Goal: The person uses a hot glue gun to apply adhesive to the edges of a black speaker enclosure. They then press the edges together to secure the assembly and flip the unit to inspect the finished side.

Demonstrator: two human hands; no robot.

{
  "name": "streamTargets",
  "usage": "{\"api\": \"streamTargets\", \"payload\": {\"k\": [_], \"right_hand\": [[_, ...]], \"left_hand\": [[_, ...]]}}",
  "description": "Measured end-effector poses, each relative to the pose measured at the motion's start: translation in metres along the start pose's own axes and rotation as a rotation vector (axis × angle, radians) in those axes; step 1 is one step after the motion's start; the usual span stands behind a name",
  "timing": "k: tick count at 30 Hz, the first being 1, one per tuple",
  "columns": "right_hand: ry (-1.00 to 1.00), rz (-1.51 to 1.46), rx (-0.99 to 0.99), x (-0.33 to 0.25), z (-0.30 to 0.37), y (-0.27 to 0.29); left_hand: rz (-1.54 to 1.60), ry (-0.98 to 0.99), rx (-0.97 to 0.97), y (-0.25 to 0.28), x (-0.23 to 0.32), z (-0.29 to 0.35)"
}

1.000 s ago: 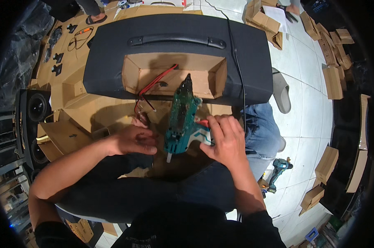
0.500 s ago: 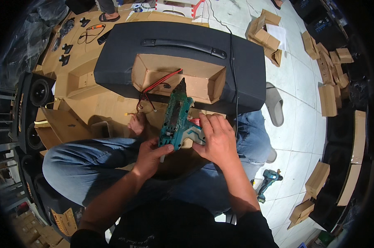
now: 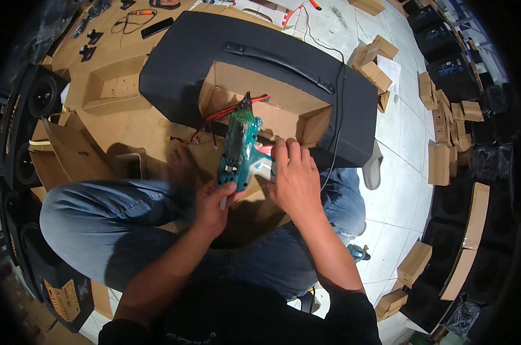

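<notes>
I hold the glue gun point(image 3: 237, 149), right hand point(image 3: 295, 177) wrapped on its handle point(image 3: 262, 167), left hand point(image 3: 210, 208) clasping its rear; from the near side of the black box point(image 3: 185, 63), its long axis points boxward.

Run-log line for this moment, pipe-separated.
left hand: on hot glue gun's rear | right hand: on its handle | nozzle: toward recess in black cabinet

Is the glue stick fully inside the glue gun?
No, partly out: the pale glue stick pokes from the rear of the glue gun.
</notes>
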State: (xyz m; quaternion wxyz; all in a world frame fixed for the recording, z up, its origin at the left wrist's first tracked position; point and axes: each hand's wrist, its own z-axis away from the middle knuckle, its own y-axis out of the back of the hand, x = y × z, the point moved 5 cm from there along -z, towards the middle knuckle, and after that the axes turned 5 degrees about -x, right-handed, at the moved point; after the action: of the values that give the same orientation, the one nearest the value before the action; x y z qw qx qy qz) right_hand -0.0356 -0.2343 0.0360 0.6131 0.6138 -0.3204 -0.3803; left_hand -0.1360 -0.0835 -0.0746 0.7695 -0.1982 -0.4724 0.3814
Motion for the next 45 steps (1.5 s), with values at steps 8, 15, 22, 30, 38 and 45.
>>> {"api": "streamTargets", "payload": {"k": [8, 15, 22, 30, 38, 45], "right_hand": [[0.087, 0.042, 0.048, -0.018, -0.047, -0.005], [0.158, 0.132, 0.154, -0.015, -0.073, -0.011], [0.161, 0.073, 0.143, -0.011, -0.085, -0.017], [0.190, 0.077, 0.161, -0.011, -0.092, -0.011], [0.214, 0.087, 0.179, -0.010, -0.098, -0.013], [0.229, 0.093, 0.205, -0.011, -0.099, -0.010]], "left_hand": [[0.223, -0.138, -0.026, 0.008, 0.019, -0.032], [0.234, -0.238, 0.013, 0.002, 0.014, -0.045], [0.121, -0.222, 0.011, -0.002, 0.022, -0.050], [0.181, -0.215, -0.002, -0.005, 0.027, -0.052], [0.187, -0.214, 0.006, -0.007, 0.032, -0.054], [0.173, -0.205, 0.017, -0.009, 0.033, -0.056]]}}
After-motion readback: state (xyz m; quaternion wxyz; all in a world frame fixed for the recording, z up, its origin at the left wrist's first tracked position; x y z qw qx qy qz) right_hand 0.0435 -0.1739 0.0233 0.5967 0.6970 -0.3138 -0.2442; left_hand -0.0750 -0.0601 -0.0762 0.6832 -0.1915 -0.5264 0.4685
